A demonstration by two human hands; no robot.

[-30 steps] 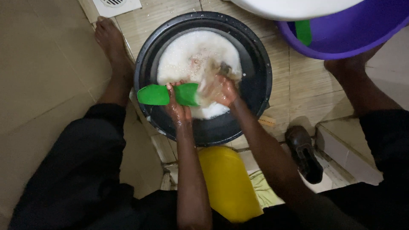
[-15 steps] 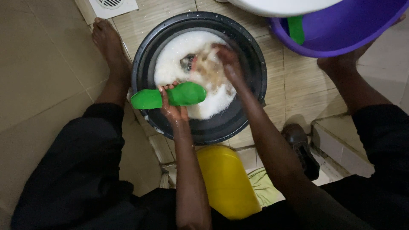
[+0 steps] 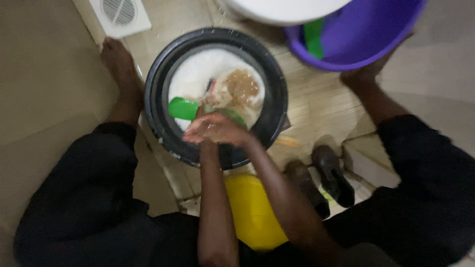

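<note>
Both hands meet over the black basin (image 3: 163,79) of soapy water, left hand (image 3: 200,129) and right hand (image 3: 225,129) fingers closed on a green slipper (image 3: 183,108)

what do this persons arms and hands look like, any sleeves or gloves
Both forearms are bare to the elbow, with no sleeves showing in view. The left hand and right hand wear no gloves; blur hides any rings or bands. They look wet. Dark clothing covers the legs.
</note>
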